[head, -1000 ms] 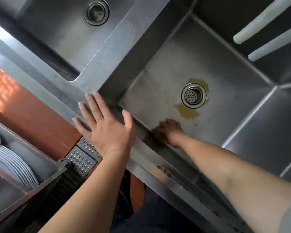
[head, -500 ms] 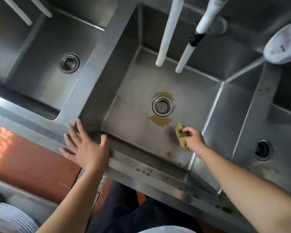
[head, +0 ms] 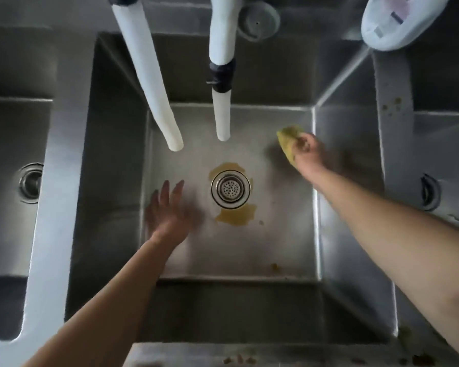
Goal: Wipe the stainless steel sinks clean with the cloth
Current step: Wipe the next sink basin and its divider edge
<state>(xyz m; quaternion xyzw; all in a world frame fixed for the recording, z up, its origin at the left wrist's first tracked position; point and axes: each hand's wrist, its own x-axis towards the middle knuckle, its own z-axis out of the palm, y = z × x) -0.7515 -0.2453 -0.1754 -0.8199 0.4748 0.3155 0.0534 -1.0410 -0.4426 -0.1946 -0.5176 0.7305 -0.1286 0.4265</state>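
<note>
Now that both arms are reaching down into the basin:
Middle sink [head: 249, 250]: filling the view; left hand [head: 170, 213] has come off the front rim.
Stain [head: 235, 217]: lying yellow-brown round the drain [head: 230, 188], unwiped.
Left hand: hovering flat, fingers spread, holding nothing.
Right hand [head: 309, 152]: closing on the yellow cloth [head: 286, 140], now at the far right corner.

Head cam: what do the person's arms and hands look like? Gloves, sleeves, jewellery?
Both hands are bare: no gloves on the left hand or right hand. Both forearms are uncovered as far as the frame shows, with no sleeve edge in view. No watch, bracelet or ring is visible, though the left hand is motion-blurred.
</note>
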